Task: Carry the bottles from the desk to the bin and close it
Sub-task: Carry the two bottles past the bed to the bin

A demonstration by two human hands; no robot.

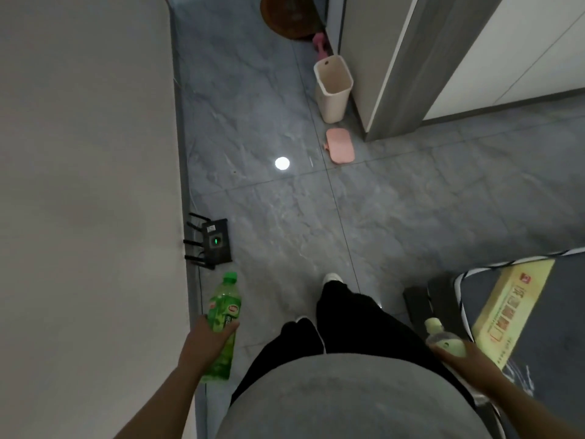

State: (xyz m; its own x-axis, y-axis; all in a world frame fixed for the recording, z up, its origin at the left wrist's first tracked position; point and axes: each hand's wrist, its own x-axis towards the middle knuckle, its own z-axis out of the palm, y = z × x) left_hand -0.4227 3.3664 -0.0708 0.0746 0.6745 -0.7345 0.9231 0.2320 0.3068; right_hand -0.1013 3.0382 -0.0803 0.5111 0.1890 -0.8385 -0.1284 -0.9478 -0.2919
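My left hand (209, 339) grips a green plastic bottle (223, 315) with a green cap, held upright at my left side near the wall. My right hand (462, 362) holds a clear bottle (443, 339) with a pale label and a light cap, low at my right. Ahead on the floor stands a cream bin (334, 87), open at the top, against a grey door frame. Its pink lid (340, 144) lies flat on the tiles just in front of the bin. Both hands are well short of the bin.
A black router (212, 242) with antennas sits on the floor by the left wall. A dark mat with a yellow box (512, 307) lies at the right. A pink object (321, 45) and a brown round thing (289, 15) lie beyond the bin. My legs stand mid-floor.
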